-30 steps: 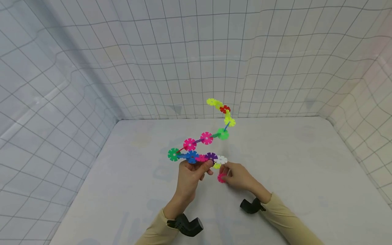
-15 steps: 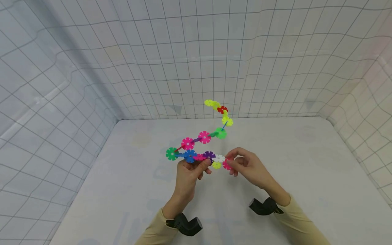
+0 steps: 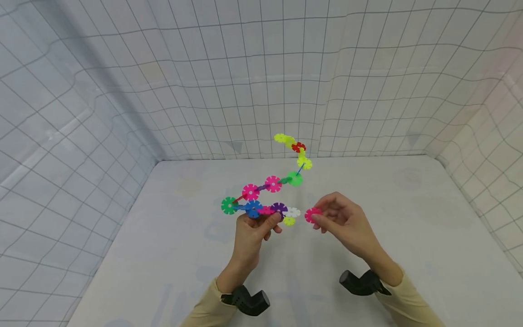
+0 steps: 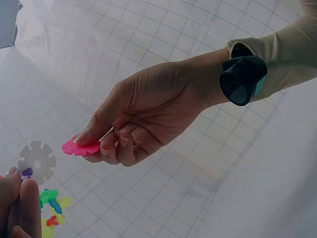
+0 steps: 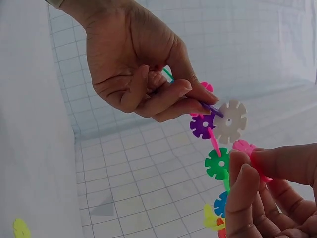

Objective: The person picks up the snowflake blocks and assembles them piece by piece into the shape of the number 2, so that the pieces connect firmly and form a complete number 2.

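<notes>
My left hand [image 3: 254,236] pinches a notched plastic disc chain at its purple disc [image 3: 279,209]. A white disc [image 3: 293,213] forms the chain's near end. From there the chain runs left through a blue disc [image 3: 254,209] to a green disc [image 3: 229,205], then bends back up through pink discs [image 3: 273,184] to yellow ones [image 3: 280,137]. Between thumb and fingertips my right hand [image 3: 347,225] holds a single pink disc [image 3: 313,215], a small gap right of the white one. A thin white edge [image 4: 107,134] shows among the right fingers in the left wrist view.
A yellow disc [image 3: 289,221] shows just below the white disc and seems to lie on the white table [image 3: 392,195]. Grid-patterned sheets [image 3: 261,81] stand around the back and both sides. Black cameras [image 3: 246,300] sit on both wrists.
My right hand has moved right and slightly up with the pink disc, which was at the white disc's edge half a second ago and is now apart. The left hand shifted slightly left.
</notes>
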Demonstrator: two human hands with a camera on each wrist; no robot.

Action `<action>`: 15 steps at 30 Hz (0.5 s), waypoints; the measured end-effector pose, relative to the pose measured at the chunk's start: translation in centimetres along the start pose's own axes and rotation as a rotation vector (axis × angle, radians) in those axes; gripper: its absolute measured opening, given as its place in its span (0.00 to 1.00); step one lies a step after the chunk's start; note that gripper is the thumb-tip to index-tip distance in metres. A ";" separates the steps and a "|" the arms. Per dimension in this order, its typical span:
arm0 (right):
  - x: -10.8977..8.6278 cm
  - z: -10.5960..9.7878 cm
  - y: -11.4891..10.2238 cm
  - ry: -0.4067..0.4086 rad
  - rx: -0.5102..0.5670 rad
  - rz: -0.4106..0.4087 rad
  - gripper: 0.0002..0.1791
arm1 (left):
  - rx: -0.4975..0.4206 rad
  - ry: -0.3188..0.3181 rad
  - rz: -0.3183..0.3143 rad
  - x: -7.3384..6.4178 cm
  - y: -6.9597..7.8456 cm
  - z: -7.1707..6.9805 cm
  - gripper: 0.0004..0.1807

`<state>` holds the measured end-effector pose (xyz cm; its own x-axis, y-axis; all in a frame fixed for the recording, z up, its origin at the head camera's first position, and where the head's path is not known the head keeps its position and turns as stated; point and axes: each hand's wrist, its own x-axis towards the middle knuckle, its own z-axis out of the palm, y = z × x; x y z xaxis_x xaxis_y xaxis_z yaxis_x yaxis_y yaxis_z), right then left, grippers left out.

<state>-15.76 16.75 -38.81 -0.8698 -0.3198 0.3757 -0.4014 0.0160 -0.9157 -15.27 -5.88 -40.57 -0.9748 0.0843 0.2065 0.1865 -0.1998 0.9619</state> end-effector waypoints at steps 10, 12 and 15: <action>-0.3 0.2 -0.5 0.021 -0.064 -0.106 0.12 | -0.026 -0.040 0.017 -0.1 0.2 0.1 0.14; -0.3 0.2 -0.5 0.021 -0.070 -0.136 0.13 | -0.028 -0.048 0.023 -0.2 0.1 0.1 0.14; -0.3 0.3 -0.5 0.016 -0.066 -0.165 0.14 | -0.028 -0.057 0.036 -0.2 0.1 0.1 0.13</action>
<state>-15.19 16.55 -38.49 -0.7949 -0.3084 0.5226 -0.5563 0.0265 -0.8305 -15.07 -5.82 -40.47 -0.9587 0.1320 0.2519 0.2174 -0.2312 0.9483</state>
